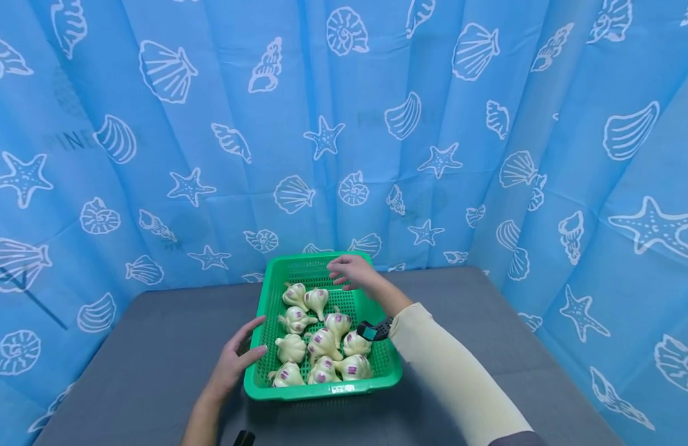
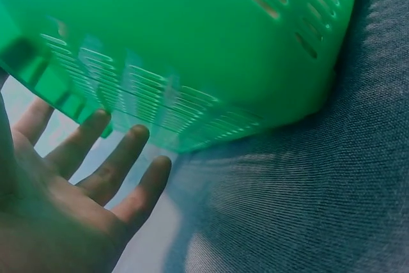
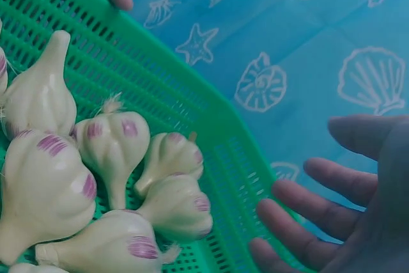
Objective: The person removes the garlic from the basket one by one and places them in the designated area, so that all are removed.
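Green basket [image 1: 299, 393]: I have it at the lower centre of my head view, resting on the grey table [image 1: 171, 347].
Garlic bulbs [image 1: 323, 344]: pale with purple patches, gathered inside the green basket, mostly toward its lower and left parts; several touch one another.
Left hand [image 1: 235, 359]: beside the left rim in my head view, fingers extended and parted, thumb reaching to the rim; I cannot tell whether the fingertips press on the wall.
Right hand [image 1: 352, 272]: over the basket's upper right in my head view; my right wrist view shows its fingers loosely spread, apart from the garlic bulbs.
Cream sleeve [image 1: 461, 378]: slants up from the lower right, a black device [image 1: 375, 330] beside its cuff.
Blue curtain [image 1: 366, 93]: printed with white shells and starfish, filling my upper frame.
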